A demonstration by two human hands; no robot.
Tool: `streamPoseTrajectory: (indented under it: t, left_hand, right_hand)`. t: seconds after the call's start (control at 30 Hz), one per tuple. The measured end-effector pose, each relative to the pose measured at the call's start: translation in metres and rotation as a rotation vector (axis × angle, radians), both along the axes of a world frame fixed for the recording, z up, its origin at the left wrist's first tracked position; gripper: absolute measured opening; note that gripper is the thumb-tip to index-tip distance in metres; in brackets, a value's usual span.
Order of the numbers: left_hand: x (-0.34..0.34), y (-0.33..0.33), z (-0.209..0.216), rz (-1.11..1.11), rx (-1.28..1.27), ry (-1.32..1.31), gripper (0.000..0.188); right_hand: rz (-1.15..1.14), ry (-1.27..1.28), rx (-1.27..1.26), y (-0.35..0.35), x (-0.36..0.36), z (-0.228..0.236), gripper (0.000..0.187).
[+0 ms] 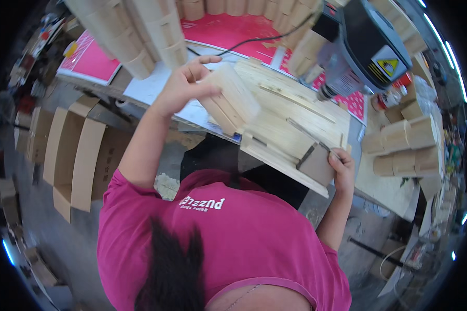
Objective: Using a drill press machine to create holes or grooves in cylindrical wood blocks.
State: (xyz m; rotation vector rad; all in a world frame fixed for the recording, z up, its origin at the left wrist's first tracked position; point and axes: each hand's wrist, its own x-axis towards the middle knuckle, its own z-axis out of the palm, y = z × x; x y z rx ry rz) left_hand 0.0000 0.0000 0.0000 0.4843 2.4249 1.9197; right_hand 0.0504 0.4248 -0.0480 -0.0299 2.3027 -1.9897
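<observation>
My left hand [184, 87] grips a pale wooden block [232, 101] by its left end, thumb on the near face. The block is tilted and blurred, over the left side of a pale wooden board with rails [290, 116]. At the board's near right corner, my right hand [342, 168] has its fingers closed on the edge of a flat grey-brown piece [317, 165]. A thin dark metal bar [307, 155] lies along that piece. The chuck of a drill press [324, 94] hangs above the board's far right part, with no contact visible.
Tall stacks of wooden pieces [161, 31] stand at the far left and along the back. More stacked pieces [402, 147] lie at the right. A black cable [259, 39] crosses the back of the table. An open cardboard box [85, 155] stands on the floor at left.
</observation>
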Motion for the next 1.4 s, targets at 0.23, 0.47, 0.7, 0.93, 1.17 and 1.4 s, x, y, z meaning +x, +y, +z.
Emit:
streamPoseTrajectory:
  t: [0.23,0.47,0.7,0.93,1.17,1.4]
  left_hand:
    - [0.015,-0.037,0.055,0.412,0.528,-0.245,0.044]
    - [0.024,-0.068,0.144,0.473,0.398,0.100,0.038]
    - [-0.023,-0.078,0.238,0.877,-0.507,0.638,0.035]
    - [-0.128,-0.143,0.229,0.934,-0.734,0.762,0.046]
    - [-0.148,-0.137,0.228,0.816,-0.693,0.631,0.039]
    - [-0.147,-0.142,0.222,0.814,-0.763,0.594,0.048]
  right_hand:
    - [0.102,-0.228,-0.081,-0.046,-0.021,-0.012,0.019]
    - [0.110,-0.247,0.026,-0.049,-0.022,-0.014,0.020]
    - [0.108,-0.199,-0.028,-0.046,-0.022,-0.022,0.017]
    - [0.100,-0.147,0.014,-0.048,-0.021,-0.027,0.016]
    - [0.119,-0.164,-0.043,-0.046,-0.020,-0.026,0.020]
    - [0.144,-0.151,0.005,-0.048,-0.021,-0.022,0.020]
